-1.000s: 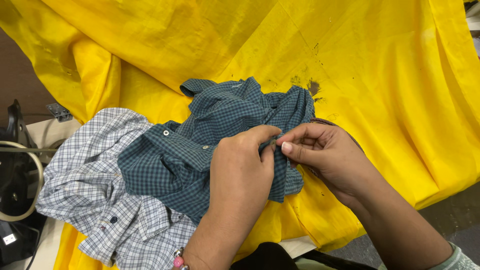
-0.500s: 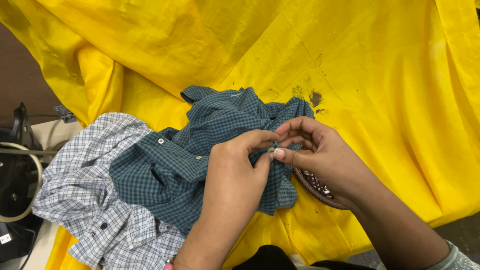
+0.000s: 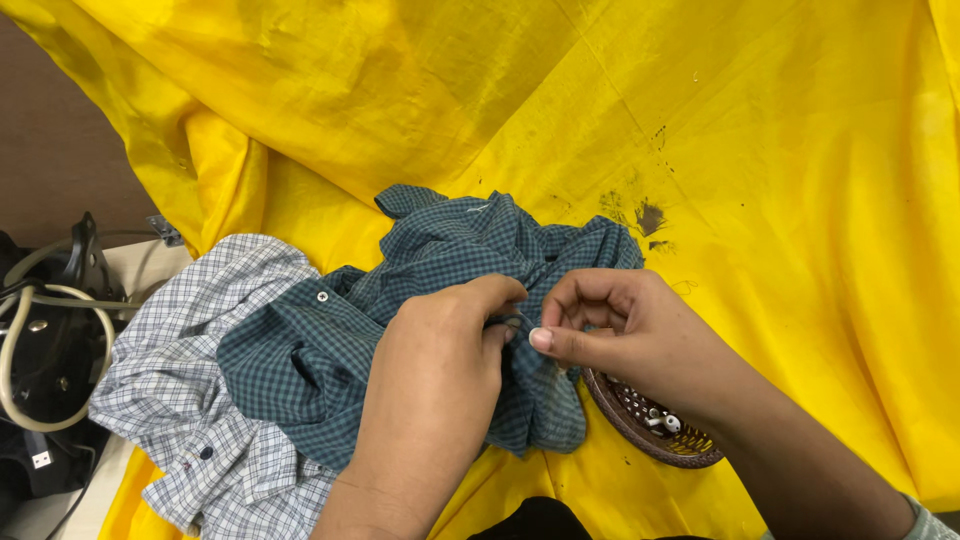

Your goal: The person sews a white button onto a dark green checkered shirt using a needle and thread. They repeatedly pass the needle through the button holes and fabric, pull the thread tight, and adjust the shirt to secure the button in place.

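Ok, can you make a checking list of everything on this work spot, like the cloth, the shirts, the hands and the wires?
Surface: yellow cloth, creased, with dark stains right of the shirts.
Job's things: green checked shirt, crumpled, lying partly over a white checked shirt.
Clutter: small dark woven basket by the right wrist, with small pale bits inside.
Hands: left hand and right hand both pinch the green shirt's fabric where their fingertips meet.
Cables: pale cable looped over a black device at the left edge.
Surroundings: brown surface at top left.
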